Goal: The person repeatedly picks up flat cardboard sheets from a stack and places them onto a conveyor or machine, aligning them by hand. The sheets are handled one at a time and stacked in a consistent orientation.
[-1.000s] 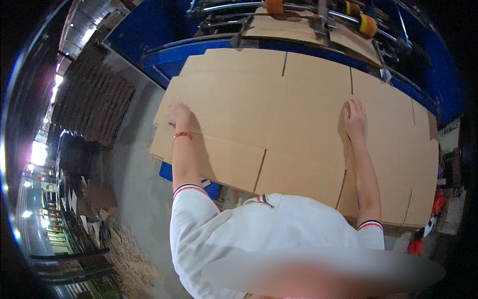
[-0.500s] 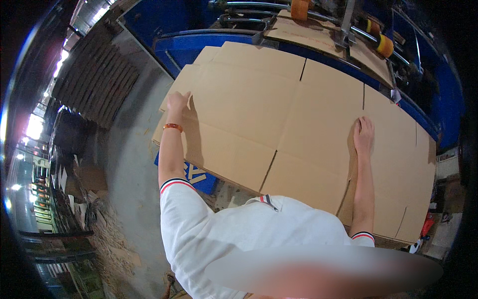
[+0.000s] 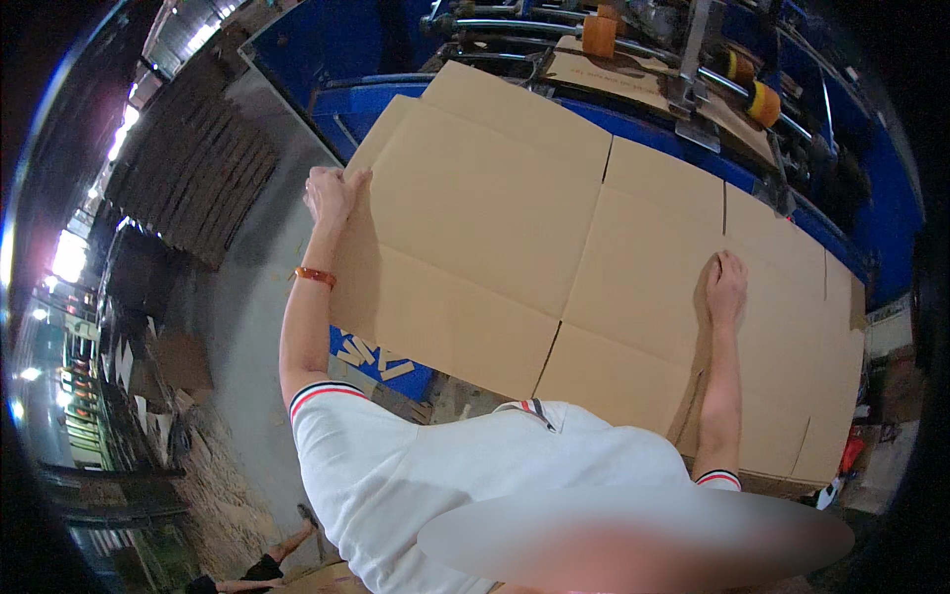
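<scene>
A large flat cardboard box blank (image 3: 495, 228) with dark slots and creases spreads in front of me. My left hand (image 3: 334, 193) is closed on its left edge, thumb over the top face; the fingertips underneath are hidden. Well to the right, my right hand (image 3: 727, 285) touches the cardboard at the near end of a slot (image 3: 724, 208). Its fingers are bent and drawn together against the board; whether they hook into the slot is too small to tell. Any sheets under the blank are mostly covered.
Beyond the cardboard stands a blue machine (image 3: 356, 104) with metal rods and orange rollers (image 3: 599, 35); another cardboard piece (image 3: 609, 74) lies under them. A blue panel (image 3: 381, 366) shows below the near left edge. Stacked sheets (image 3: 193, 163) stand far left. Another person's limb (image 3: 292, 543) appears lower left.
My left hand has moved left, and the cardboard's left end has shifted and turned, baring more of the blue panel. My right hand has come slightly nearer. A limb has appeared at lower left.
</scene>
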